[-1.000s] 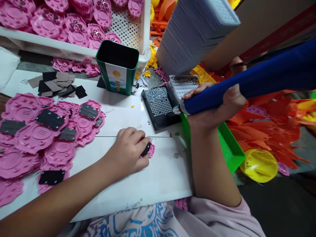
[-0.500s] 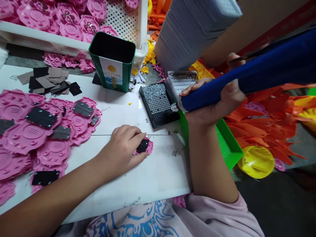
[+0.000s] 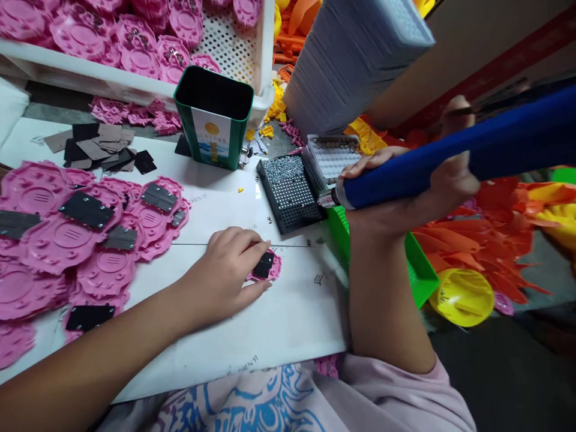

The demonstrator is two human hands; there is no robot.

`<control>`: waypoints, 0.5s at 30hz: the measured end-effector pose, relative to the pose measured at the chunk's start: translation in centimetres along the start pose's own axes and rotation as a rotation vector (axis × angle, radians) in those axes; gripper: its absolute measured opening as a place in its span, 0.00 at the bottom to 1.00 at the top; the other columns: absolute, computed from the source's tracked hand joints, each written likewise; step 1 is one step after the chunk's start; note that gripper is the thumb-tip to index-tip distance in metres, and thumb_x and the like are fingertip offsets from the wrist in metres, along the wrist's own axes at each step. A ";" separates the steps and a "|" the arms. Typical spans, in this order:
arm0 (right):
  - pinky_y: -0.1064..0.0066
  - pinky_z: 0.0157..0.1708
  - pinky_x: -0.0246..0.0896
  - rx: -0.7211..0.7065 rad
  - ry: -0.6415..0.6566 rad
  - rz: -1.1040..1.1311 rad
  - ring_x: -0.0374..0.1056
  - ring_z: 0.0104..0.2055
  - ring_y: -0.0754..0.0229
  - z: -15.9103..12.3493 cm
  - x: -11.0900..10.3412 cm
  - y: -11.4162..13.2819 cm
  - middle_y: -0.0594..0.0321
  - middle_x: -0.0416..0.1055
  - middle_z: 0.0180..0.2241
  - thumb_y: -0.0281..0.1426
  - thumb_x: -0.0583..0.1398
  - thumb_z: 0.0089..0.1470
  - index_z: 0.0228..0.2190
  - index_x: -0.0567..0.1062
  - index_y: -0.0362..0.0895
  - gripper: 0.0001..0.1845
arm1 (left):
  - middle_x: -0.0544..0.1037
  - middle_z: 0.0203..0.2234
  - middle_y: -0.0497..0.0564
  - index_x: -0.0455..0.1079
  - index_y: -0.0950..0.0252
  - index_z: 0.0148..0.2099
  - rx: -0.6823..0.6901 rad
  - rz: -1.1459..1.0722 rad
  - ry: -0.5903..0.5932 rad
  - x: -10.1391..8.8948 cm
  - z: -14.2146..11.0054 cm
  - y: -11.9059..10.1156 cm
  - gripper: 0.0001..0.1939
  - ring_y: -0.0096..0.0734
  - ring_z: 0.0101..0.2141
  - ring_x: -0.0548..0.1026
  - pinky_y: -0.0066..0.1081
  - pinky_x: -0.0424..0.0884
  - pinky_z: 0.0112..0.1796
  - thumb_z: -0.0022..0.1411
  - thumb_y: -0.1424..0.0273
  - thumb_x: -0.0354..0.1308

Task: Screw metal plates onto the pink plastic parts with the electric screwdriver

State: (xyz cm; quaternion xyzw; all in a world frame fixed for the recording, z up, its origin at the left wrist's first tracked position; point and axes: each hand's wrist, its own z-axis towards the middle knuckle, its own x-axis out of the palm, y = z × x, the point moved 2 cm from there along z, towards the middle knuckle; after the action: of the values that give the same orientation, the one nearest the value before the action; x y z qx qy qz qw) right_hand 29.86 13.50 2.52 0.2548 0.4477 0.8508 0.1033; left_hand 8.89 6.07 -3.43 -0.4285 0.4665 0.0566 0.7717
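On the white table sheet, my left hand (image 3: 227,270) is closed around the left side of a small pink plastic part (image 3: 275,267), which lies flat and is partly hidden by my fingers. A black cover plate (image 3: 263,264) with small screws in it sits on that part. My right hand (image 3: 387,216) grips a thick blue power screwdriver (image 3: 414,168), held tilted, with its metal tip at the right edge of a black screw tray (image 3: 294,195). Silvery screws stand in the tray's holes and heap up at its far end.
Pink parts (image 3: 54,240) with black plates pile up at left, near loose black plates (image 3: 94,147). Behind stand a green tin (image 3: 213,120) and a white crate (image 3: 265,60) of pink parts. A green basket (image 3: 418,270), orange pieces (image 3: 486,240) and a yellow cup (image 3: 463,297) lie right.
The screwdriver and my right hand have shifted slightly right, its tip moving from over the tray to its right edge. My left hand stays on the pink part; the view has shifted a little.
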 end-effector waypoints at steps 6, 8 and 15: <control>0.64 0.20 0.70 0.205 0.423 0.167 0.71 0.20 0.59 -1.8 -1.1 2.9 0.67 0.75 0.22 0.47 0.61 0.46 0.42 0.77 0.55 0.21 | 0.74 0.44 0.60 0.71 0.73 0.52 -0.010 0.003 0.017 0.0 0.3 -0.1 0.20 0.48 0.47 0.69 0.45 0.66 0.46 0.61 0.68 0.61; 0.60 0.21 0.71 0.276 0.583 0.217 0.71 0.21 0.56 -3.4 -1.3 3.9 0.65 0.76 0.24 0.49 0.61 0.48 0.47 0.76 0.55 0.26 | 0.74 0.43 0.60 0.72 0.73 0.51 -0.015 0.012 0.014 0.0 0.3 -0.1 0.19 0.48 0.46 0.69 0.45 0.66 0.45 0.61 0.67 0.62; 0.62 0.28 0.72 0.421 0.484 0.110 0.70 0.23 0.60 -7.2 -0.6 5.7 0.66 0.75 0.25 0.43 0.66 0.50 0.46 0.76 0.56 0.20 | 0.74 0.42 0.60 0.74 0.72 0.50 -0.029 0.042 0.010 0.2 0.4 -0.2 0.20 0.48 0.45 0.69 0.44 0.67 0.45 0.59 0.65 0.66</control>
State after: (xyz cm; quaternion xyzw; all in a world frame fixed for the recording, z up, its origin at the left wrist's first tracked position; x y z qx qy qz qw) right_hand 26.85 4.87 3.58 0.0848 0.6108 0.7799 -0.1073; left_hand 9.38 6.22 -3.40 -0.4300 0.4784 0.0774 0.7617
